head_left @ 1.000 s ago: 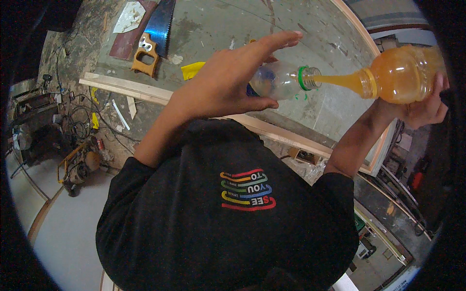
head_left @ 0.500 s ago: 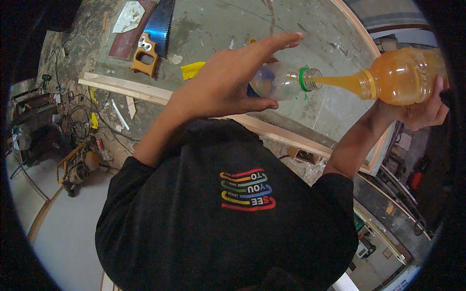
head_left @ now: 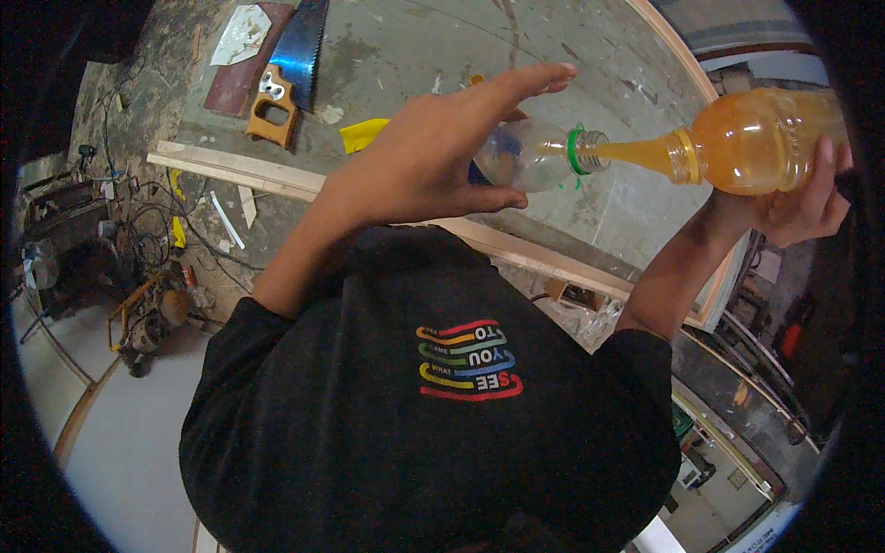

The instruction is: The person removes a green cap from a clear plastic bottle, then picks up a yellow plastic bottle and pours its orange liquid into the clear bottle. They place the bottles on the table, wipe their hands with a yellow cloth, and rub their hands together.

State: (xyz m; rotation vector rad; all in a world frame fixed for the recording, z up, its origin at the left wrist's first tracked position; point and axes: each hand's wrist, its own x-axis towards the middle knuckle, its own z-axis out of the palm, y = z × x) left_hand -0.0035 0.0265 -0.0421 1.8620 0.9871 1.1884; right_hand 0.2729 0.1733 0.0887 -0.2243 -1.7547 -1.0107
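My left hand (head_left: 419,157) is wrapped round a clear plastic bottle (head_left: 539,158) with a green ring at its neck and a blue part near the palm. Its mouth faces right. On the right, my right hand (head_left: 807,210) grips a rounded plastic bottle (head_left: 749,140) of orange drink, tipped so that its neck points left at the other mouth. A stream of orange liquid (head_left: 641,155) runs between the two necks, which stay apart. How much liquid is inside the clear bottle is hard to see.
A handsaw (head_left: 275,106) with a wooden handle lies at the far left of the wood-edged grey tabletop (head_left: 396,55), beside a dark red sheet (head_left: 241,85). A yellow piece (head_left: 362,135) and an orange cap (head_left: 477,80) are by my left hand. Cables (head_left: 152,198) and a power tool (head_left: 152,313) lie on the floor.
The orange drink bottle and my right hand have shifted slightly left and up, so the necks are a little closer. My left hand keeps its hold, and the liquid still runs.
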